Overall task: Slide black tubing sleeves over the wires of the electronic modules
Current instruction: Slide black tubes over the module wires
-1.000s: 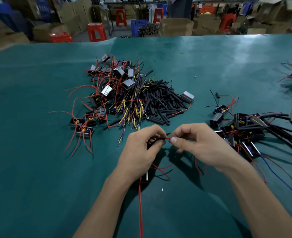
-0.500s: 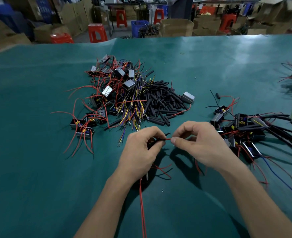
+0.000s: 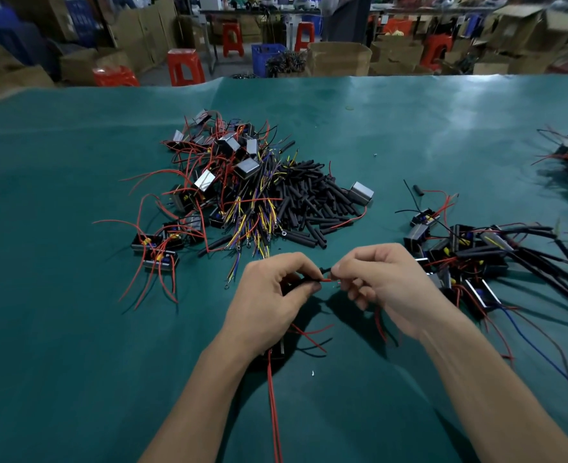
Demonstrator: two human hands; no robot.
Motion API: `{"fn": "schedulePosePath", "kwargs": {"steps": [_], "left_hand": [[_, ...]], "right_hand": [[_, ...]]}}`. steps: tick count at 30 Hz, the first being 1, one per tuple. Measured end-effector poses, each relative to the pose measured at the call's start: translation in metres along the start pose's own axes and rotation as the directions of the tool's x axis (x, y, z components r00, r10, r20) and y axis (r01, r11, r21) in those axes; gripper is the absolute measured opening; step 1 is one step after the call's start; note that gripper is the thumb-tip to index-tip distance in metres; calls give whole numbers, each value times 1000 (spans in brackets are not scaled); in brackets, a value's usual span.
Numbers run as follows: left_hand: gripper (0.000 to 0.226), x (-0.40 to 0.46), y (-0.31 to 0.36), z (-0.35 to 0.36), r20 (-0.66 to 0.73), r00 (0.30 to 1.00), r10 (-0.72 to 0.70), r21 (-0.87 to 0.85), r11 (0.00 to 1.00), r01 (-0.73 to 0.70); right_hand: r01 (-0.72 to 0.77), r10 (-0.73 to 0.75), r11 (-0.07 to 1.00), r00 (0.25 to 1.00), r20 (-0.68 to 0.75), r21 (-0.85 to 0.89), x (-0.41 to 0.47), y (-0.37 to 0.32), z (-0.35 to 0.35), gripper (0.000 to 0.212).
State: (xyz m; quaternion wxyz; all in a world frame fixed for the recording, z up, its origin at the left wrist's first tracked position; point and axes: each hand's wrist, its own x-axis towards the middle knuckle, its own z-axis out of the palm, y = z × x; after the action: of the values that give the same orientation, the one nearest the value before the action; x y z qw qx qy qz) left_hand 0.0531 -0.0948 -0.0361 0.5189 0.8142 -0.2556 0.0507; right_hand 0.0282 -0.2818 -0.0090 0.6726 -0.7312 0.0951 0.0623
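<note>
Left hand point(image 3: 269, 295) pinches a black sleeve point(image 3: 309, 279) above the green mat point(image 3: 75, 329), right hand point(image 3: 386, 282) pinches the red wire point(image 3: 326, 280) at its mouth; soft wire may buckle or miss if pushed off-axis.

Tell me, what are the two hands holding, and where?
The left hand pinches a black tubing sleeve near its end. The right hand pinches the tip of a red wire at the sleeve's mouth.
</note>
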Motion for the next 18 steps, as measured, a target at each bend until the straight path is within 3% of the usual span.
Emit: {"fn": "schedulePosePath", "kwargs": {"steps": [4,7,9,11,15,18], "left_hand": [[14,0,0,1,15,999,35,50,998,-35],[13,0,-1,2,-9,1000,10,17,1000,-10],[12,1,-2,3,-36,999,-8,-20,1000,7],[10,1,-3,3,-85,996,-31,-58,998,26],[11,2,-6,3,-214,971,-106,-110,990,84],[11,2,-8,3,-272,953,-132,-96,989,109]], "right_hand": [[42,-78,948,991,-104,-315,3,-3,-2,16],[161,-261,737,964,-57,-656,3,-15,-2,16],[227,-337,573,941,26,-788,3,-29,0,14],[261,-349,475,933,93,-840,7,-45,5,13],[299,-329,515,935,137,-803,41,-76,20,9],[261,-317,435,940,125,-862,86,-87,42,13]]}}
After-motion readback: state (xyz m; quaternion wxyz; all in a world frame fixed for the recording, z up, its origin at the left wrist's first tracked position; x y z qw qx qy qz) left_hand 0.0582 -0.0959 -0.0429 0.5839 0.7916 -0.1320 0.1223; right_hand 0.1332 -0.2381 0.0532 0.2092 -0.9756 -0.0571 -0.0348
